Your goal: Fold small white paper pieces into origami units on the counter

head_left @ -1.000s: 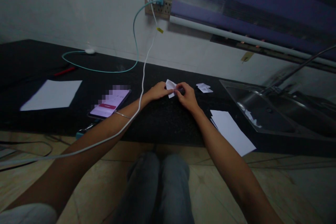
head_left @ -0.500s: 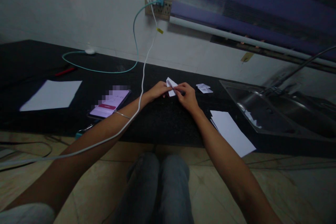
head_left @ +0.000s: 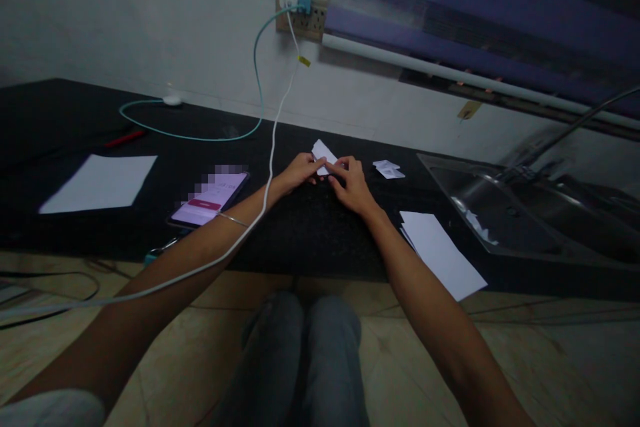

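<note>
Across one dark table (head_left: 310, 233), the left hand (head_left: 300, 170) grips one small folded paper (head_left: 323, 149) that the right hand (head_left: 354, 185) touches, its grip unclear, with one phone (head_left: 207, 200) and one white sheet (head_left: 103, 183) to their left, and uncounted folded pieces (head_left: 389, 170), one paper stack (head_left: 440, 250) and one two-basin sink (head_left: 525, 223) rightward.

I see a dark counter (head_left: 310, 233) bearing a white sheet (head_left: 103, 183) and phone (head_left: 210, 199) at left; at right, folded paper (head_left: 389, 170) lies beyond stacked sheets (head_left: 440, 250).
</note>
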Available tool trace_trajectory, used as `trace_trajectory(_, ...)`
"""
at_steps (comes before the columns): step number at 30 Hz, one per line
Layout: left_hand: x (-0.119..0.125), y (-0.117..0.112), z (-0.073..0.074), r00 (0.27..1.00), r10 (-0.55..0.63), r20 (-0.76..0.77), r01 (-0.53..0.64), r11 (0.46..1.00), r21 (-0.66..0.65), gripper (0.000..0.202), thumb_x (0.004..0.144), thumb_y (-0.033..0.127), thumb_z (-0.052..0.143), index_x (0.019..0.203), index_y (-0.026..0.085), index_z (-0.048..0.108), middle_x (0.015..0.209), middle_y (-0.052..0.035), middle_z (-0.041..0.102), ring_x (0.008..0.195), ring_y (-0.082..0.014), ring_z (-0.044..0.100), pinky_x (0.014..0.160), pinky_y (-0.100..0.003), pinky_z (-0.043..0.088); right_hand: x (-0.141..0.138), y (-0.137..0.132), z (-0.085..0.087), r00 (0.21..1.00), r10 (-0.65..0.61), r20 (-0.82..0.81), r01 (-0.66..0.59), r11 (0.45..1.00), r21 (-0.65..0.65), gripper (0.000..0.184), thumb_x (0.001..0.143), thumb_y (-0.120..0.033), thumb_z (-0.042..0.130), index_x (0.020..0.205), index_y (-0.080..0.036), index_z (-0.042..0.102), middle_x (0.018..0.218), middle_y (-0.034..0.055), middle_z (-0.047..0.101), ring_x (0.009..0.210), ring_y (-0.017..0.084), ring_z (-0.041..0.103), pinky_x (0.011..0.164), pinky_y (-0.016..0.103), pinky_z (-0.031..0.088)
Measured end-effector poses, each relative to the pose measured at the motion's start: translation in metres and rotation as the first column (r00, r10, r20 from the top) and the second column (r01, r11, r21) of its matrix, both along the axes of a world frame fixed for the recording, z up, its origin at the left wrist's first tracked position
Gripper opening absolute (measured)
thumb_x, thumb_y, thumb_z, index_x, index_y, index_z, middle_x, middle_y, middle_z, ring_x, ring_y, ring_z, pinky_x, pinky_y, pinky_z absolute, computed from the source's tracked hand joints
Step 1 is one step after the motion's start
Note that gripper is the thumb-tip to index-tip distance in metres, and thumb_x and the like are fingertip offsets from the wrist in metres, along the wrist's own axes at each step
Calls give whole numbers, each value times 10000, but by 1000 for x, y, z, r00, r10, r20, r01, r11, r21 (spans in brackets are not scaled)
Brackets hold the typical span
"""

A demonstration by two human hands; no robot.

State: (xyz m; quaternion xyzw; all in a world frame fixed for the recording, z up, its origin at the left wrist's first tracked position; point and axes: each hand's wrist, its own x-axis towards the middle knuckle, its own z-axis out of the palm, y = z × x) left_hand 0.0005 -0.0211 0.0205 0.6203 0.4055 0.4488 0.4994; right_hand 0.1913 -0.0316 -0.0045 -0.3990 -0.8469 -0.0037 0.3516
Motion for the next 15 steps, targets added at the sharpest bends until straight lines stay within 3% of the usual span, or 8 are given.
trace_trajectory(5, 1, 2, 3, 985, 90, -145, -69, 986, 149, 340, 967, 227, 590, 640, 135, 601, 539, -7, 560, 483, -103, 486, 491, -230, 368, -2, 3, 2, 959, 23, -283, -43, 997, -62, 340, 976, -473, 516, 1172, -302, 734, 1107, 81, 604, 1104, 264, 552, 1001, 497, 463)
trace_trajectory(9, 0, 9, -4, 982, 111, -154, -66, 961, 270, 299, 951, 239, 593, 673, 134, 620, 603, -21, 598, 545, -116, 512, 534, -239, 379, 0, 11, 3, 759, -153, -633, 30, 979, -201, 446, 834, -592, 668, 1095, -233, 714, 1145, 107, 627, 1073, 250, 594, 869, 407, 534)
trace_trajectory(11, -1, 12, -9, 984, 88, -152, -34, 944, 329, 293, 953, 272, 583, 699, 132, 629, 642, -24, 614, 568, -114, 517, 543, -237, 378, 0, 12, 4, 669, -236, -705, -60, 928, -368, 529, 747, -611, 742, 1094, -215, 694, 1080, 101, 665, 956, 228, 630, 755, 352, 544)
trace_trajectory(12, -1, 13, -11, 984, 73, -160, -11, 934, 356, 299, 956, 293, 574, 711, 132, 634, 654, -23, 618, 574, -113, 517, 543, -236, 375, 0, 12, 4, 660, -250, -709, -137, 887, -441, 540, 722, -611, 763, 1074, -207, 696, 1022, 88, 683, 873, 208, 638, 696, 325, 534)
trace_trajectory(15, -2, 13, -13, 978, 31, -208, 60, 906, 418, 320, 958, 341, 559, 738, 129, 654, 671, -22, 628, 585, -110, 517, 550, -235, 370, -3, 9, 3, 705, -213, -676, -296, 778, -554, 512, 681, -602, 801, 966, -182, 727, 832, 44, 698, 650, 149, 600, 569, 273, 468)
